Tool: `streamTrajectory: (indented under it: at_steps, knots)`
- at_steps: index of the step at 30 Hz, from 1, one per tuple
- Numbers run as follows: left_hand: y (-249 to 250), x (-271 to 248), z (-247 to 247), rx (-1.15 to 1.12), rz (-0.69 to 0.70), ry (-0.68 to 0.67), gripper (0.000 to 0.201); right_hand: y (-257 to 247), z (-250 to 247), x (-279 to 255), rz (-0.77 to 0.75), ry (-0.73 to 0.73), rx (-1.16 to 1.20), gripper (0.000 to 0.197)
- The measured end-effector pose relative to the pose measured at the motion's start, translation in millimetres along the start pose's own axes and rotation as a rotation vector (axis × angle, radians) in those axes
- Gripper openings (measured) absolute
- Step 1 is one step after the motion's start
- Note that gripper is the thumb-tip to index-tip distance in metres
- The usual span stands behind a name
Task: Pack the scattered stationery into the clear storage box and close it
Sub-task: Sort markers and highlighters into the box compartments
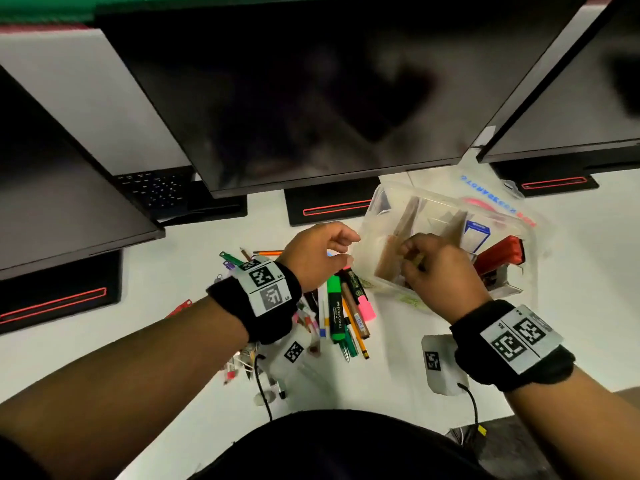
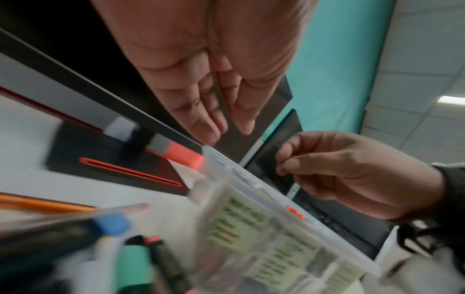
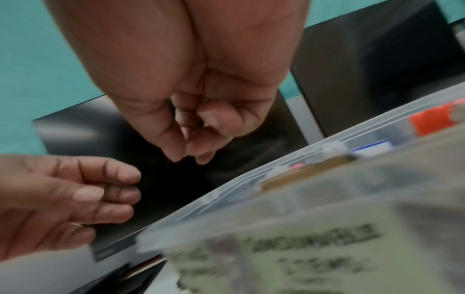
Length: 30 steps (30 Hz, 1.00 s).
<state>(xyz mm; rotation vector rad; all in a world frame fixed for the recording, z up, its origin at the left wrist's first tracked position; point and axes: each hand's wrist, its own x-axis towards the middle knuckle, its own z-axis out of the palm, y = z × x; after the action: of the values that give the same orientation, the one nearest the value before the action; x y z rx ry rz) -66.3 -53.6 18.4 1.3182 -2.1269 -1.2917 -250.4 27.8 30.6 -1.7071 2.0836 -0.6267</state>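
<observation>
The right hand's fingertips are pinched together over the open box; the left wrist view shows a thin pale strip, perhaps a small ruler, hanging from that pinch, though blur makes its identity uncertain. The right hand sits right of centre in the head view, above the near edge of the clear storage box. The left hand, at the centre of that frame, has its fingers loosely extended and relaxed, holding nothing, just beside the box's left wall.

The box lies tilted in the middle right of the head view, lid off or folded back behind it, which is unclear. Inside stand brown card pieces, a blue-and-white small carton and a red stapler.

Below the left hand, toward the lower centre, the scattered pens and pencils lie in a loose heap on the white desk, a green highlighter and a pink one among them.

These are judged light, stiff and smooth, so they should roll and slip easily; gathering several at mid-barrel in a full grasp looks safer than pinching tips. The thin-walled box probably flexes and slides, so it is best steadied at its rim.

Dark monitors fill the upper frame.
</observation>
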Motion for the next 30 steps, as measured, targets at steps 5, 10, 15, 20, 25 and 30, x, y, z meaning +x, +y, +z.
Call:
streamTrajectory:
  at_steps: [5, 10, 15, 20, 25, 30]
  knots:
    - [-60, -37, -52, 0.408, -0.002, -0.205, 0.020, -52, 48, 0, -0.311, -0.314, -0.025, 0.014]
    - [-90, -72, -48, 0.729, 0.066, -0.616, 0.025, -72, 117, 8, -0.389, -0.604, -0.217, 0.026]
    - [-112, -95, -15, 0.851, 0.219, -0.872, 0.037, -72, 152, 11, -0.466, -0.697, -0.350, 0.029]
    - [-128, -102, 0, 0.851, 0.244, -0.954, 0.039, -69, 157, 9, -0.478, -0.723, -0.433, 0.035]
    - [-132, -110, 10, 0.872, 0.311, -0.918, 0.023, -61, 140, 4, -0.414, -0.638, -0.335, 0.029]
    - [-129, -110, 11, 0.793, 0.218, -0.791, 0.026, -52, 131, -17, -0.427, -0.770, -0.423, 0.023]
